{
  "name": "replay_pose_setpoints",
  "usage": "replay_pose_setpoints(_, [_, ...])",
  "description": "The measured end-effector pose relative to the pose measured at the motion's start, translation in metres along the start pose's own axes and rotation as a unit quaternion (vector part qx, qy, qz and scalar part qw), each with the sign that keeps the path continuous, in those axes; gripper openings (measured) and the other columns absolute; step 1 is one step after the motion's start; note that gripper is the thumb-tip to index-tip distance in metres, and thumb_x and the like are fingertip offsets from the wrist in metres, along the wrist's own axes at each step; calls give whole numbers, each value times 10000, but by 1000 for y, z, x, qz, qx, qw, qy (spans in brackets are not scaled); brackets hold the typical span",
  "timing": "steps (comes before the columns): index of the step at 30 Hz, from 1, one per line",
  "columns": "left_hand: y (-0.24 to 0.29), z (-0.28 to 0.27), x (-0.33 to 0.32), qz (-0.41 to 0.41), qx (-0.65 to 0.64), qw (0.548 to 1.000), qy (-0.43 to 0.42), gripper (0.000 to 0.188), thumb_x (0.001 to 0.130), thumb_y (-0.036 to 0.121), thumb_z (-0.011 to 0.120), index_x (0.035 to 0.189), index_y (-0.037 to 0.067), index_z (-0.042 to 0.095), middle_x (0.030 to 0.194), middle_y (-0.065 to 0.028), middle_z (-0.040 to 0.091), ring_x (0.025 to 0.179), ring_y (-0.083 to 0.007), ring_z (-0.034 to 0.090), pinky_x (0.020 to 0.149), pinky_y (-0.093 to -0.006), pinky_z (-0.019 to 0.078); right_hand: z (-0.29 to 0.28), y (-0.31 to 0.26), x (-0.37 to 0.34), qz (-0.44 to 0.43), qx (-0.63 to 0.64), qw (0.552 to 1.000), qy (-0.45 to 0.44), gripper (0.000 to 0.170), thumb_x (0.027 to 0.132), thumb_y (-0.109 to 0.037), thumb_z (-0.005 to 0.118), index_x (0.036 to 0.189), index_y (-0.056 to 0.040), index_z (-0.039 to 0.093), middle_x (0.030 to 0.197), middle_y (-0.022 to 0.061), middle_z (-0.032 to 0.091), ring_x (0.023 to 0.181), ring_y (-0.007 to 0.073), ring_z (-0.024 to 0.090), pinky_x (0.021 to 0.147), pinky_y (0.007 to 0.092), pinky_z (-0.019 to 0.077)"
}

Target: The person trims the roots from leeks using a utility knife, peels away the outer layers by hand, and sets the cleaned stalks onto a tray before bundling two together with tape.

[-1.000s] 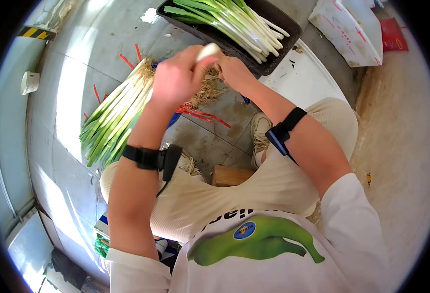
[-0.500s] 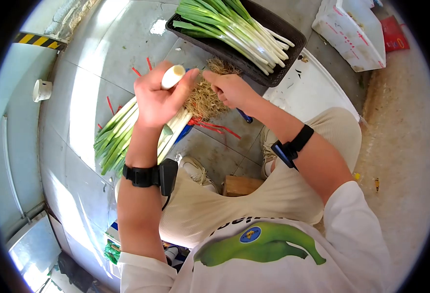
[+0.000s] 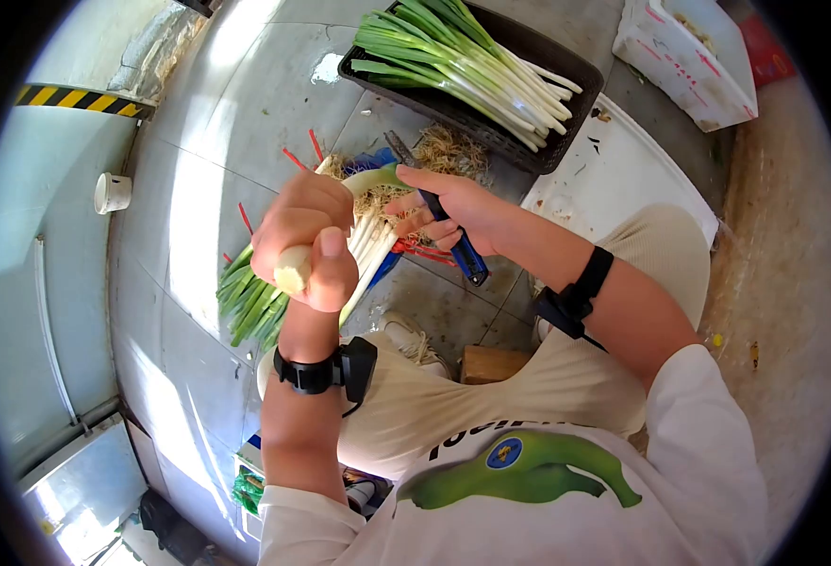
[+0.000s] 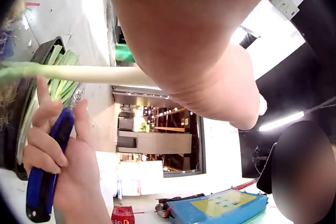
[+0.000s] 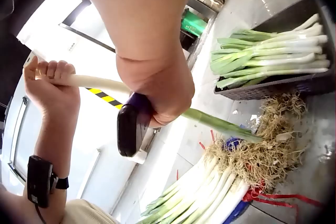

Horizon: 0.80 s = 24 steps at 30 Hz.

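My left hand (image 3: 304,236) curls round the white stem of a leek, whose pale cut end (image 3: 293,270) pokes out beside the thumb. From there the leek (image 3: 370,181) runs across to my right hand (image 3: 463,213), greener toward that side. A blue-and-black cutter (image 3: 469,260) lies gripped under the right hand's curled fingers; in the left wrist view the cutter (image 4: 48,179) stands upright in the palm, with the index fingertip at the leek (image 4: 89,74). Seen from the right wrist, the green part (image 5: 215,122) emerges beyond the right hand (image 5: 157,87).
Below the hands lies a bundle of rooted leeks (image 3: 255,300) with red ties, near loose roots (image 3: 448,151). A dark crate (image 3: 581,90) of leeks stands at the upper right, beside a white board (image 3: 614,170). Farther right is a white foam box (image 3: 684,71).
My left hand has come down toward the body with the leek. My right hand has turned and lowered, bringing the cutter into clear view, and the leek's greener part now shows between the hands.
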State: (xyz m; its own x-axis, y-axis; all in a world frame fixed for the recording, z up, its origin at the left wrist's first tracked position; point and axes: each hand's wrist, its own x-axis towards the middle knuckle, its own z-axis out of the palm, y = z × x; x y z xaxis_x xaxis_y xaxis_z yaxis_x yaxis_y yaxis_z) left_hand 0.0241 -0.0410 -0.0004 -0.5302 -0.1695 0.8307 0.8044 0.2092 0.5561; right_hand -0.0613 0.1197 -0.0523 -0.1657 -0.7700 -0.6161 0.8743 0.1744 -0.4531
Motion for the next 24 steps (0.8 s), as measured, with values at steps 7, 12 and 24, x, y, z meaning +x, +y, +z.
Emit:
replay_pose_setpoints(7, [12,1,2,-116,-115,986,37,217,905,183,539,770,52,430,752,-80,448,679,-206,447,649,-371,438,-5,10,12,21,62,998,4,453,958,-509,588,1005,-59,593,1027,155,696,420,-9,284,368,161,262])
replay_pose_setpoints(12, [18,8,6,-150,-121,979,71,226,863,221,550,749,104,394,736,-39,393,689,-189,393,653,-354,384,-11,13,18,21,102,994,-19,405,970,-477,590,945,-73,583,1064,147,685,422,-8,286,367,161,270])
replay_pose_setpoints(24, [6,-2,10,-205,-146,954,164,250,959,336,477,888,101,428,736,-65,425,702,-215,414,686,-391,387,-8,17,14,65,224,972,-22,289,986,-363,584,955,-79,544,947,70,640,432,15,324,369,186,293])
